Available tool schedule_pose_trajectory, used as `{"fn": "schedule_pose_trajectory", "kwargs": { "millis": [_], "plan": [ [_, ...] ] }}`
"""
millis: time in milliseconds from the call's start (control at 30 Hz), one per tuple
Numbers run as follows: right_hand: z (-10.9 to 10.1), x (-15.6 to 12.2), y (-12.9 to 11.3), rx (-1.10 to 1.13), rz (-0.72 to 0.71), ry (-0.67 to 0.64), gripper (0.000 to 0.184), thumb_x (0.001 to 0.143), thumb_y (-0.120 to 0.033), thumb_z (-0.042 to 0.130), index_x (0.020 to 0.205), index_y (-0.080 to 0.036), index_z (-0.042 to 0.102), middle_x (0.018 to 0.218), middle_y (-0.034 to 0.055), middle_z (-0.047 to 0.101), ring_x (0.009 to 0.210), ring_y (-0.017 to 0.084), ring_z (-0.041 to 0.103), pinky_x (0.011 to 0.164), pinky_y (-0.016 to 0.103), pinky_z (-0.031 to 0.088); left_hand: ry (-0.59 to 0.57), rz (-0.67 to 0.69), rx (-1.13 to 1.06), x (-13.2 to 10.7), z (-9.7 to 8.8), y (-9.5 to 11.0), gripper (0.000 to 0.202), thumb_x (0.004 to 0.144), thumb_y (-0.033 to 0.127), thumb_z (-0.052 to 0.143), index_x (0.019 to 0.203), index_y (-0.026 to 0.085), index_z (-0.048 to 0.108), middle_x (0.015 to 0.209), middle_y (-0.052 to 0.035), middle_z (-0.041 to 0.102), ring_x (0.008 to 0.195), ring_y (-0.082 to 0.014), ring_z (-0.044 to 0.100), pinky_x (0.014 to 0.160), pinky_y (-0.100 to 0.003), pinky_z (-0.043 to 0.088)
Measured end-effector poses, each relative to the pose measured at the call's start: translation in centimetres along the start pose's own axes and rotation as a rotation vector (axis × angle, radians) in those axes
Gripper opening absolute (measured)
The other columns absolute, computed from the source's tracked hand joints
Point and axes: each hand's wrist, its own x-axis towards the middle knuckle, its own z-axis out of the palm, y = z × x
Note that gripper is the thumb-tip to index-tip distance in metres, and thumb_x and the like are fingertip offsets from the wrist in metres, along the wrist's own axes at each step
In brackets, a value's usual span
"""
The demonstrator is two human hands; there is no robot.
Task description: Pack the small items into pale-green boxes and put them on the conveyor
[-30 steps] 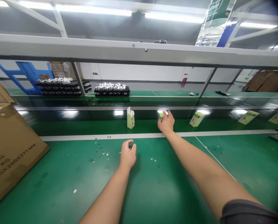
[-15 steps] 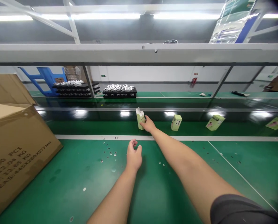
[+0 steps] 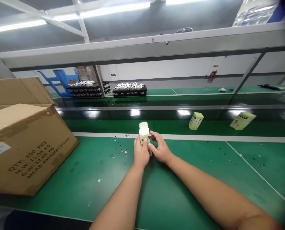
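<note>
A small light-green carton [image 3: 146, 138] stands upright just in front of me, its white top flap [image 3: 143, 127] raised and open. My left hand [image 3: 141, 154] is closed around its left side, thumb across the front. On the right side, my right hand [image 3: 160, 148] holds the carton between thumb and fingers, with the index finger near the top edge. Whatever the carton contains is hidden from this angle. Two similar closed cartons, one upright [image 3: 196, 121] and one leaning [image 3: 243, 120], are farther right on the dark green belt.
A large open cardboard box [image 3: 34, 153] occupies the left of the green table [image 3: 104, 198]. Small dark and white bits [image 3: 119, 148] are scattered on the tabletop. Black trays [image 3: 130, 92] of black-and-white items stand beyond the belt. A metal beam [image 3: 123, 49] crosses overhead.
The small carton has come from the belt toward me, over the near table edge. My left hand has closed on it beside my right hand. The view has tilted and shifted.
</note>
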Motion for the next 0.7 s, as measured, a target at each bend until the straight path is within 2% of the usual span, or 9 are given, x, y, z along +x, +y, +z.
{"fn": "schedule_pose_trajectory", "kwargs": {
  "millis": [100,200,300,367,433,533,633,700],
  "plan": [
    [0.0,0.1,0.0,0.087,0.055,0.099,0.05,0.088,-0.023,0.052,0.137,-0.025,0.042,0.133,0.0115,0.046,0.113,0.022,0.055,0.099,0.043,0.05,-0.061,-0.002,-0.066,-0.1,-0.1,-0.1,0.055,0.09,0.037,0.055,0.142,0.028,0.04,0.132,-0.0097,0.055,0.121,-0.0243,0.054,0.104,-0.039,0.04],
    [0.1,0.0,-0.3,0.129,0.053,0.115,0.044,0.089,-0.024,0.052,0.132,-0.025,0.047,0.133,0.0105,0.044,0.118,0.022,0.052,0.1,0.041,0.049,-0.086,0.018,-0.116,-0.3,-0.1,-0.2,0.06,0.09,0.037,0.056,0.145,0.031,0.034,0.136,-0.0072,0.054,0.12,-0.0234,0.055,0.104,-0.039,0.041],
    [-0.1,0.0,-0.5,0.145,0.056,0.118,0.035,0.089,-0.025,0.052,0.124,-0.025,0.053,0.129,0.0102,0.045,0.117,0.023,0.052,0.099,0.04,0.049,-0.111,0.061,-0.097,-0.5,-0.1,-0.1,0.045,0.091,0.04,0.054,0.134,0.027,0.049,0.129,-0.008,0.058,0.115,-0.0233,0.057,0.101,-0.039,0.042],
    [-0.3,0.1,-0.7,0.136,0.048,0.131,0.022,0.09,-0.028,0.051,0.11,-0.023,0.059,0.123,0.0099,0.048,0.116,0.023,0.052,0.099,0.041,0.047,-0.119,0.123,-0.115,-0.7,-0.1,-0.1,0.036,0.093,0.045,0.047,0.122,0.023,0.056,0.124,-0.0089,0.059,0.113,-0.023,0.057,0.1,-0.038,0.043],
    [-0.4,0.2,-0.9,0.133,0.026,0.146,0.012,0.091,-0.028,0.05,0.094,-0.021,0.06,0.116,0.0088,0.052,0.113,0.023,0.053,0.098,0.041,0.045,-0.116,0.178,-0.137,-0.9,0.0,-0.1,0.034,0.095,0.046,0.041,0.111,0.021,0.059,0.118,-0.0089,0.06,0.109,-0.022,0.057,0.098,-0.037,0.043],
    [-0.4,0.1,-1.5,0.145,-0.003,0.136,0.013,0.091,-0.026,0.048,0.081,-0.02,0.054,0.107,0.0063,0.057,0.099,0.02,0.057,0.091,0.038,0.046,-0.086,0.164,-0.158,-1.1,0.3,0.1,0.023,0.095,0.039,0.043,0.102,0.02,0.055,0.105,-0.0063,0.059,0.099,-0.0192,0.058,0.091,-0.034,0.045],
    [0.0,-0.3,-2.0,0.185,0.027,0.187,0.004,0.087,-0.023,0.05,0.091,-0.021,0.05,0.102,0.0053,0.058,0.09,0.019,0.057,0.084,0.036,0.048,-0.063,0.126,-0.271,-1.2,0.6,0.5,0.018,0.093,0.029,0.046,0.109,0.023,0.046,0.104,-0.0037,0.058,0.095,-0.0169,0.058,0.087,-0.032,0.046],
    [0.4,-0.5,-2.3,0.267,0.069,0.221,0.025,0.084,-0.02,0.051,0.108,-0.022,0.046,0.103,0.0056,0.057,0.09,0.019,0.058,0.084,0.036,0.049,-0.08,0.125,-0.338,-1.2,0.6,0.9,0.027,0.091,0.023,0.046,0.118,0.024,0.042,0.109,-0.0038,0.057,0.098,-0.0169,0.058,0.088,-0.032,0.046]
  ]
}}
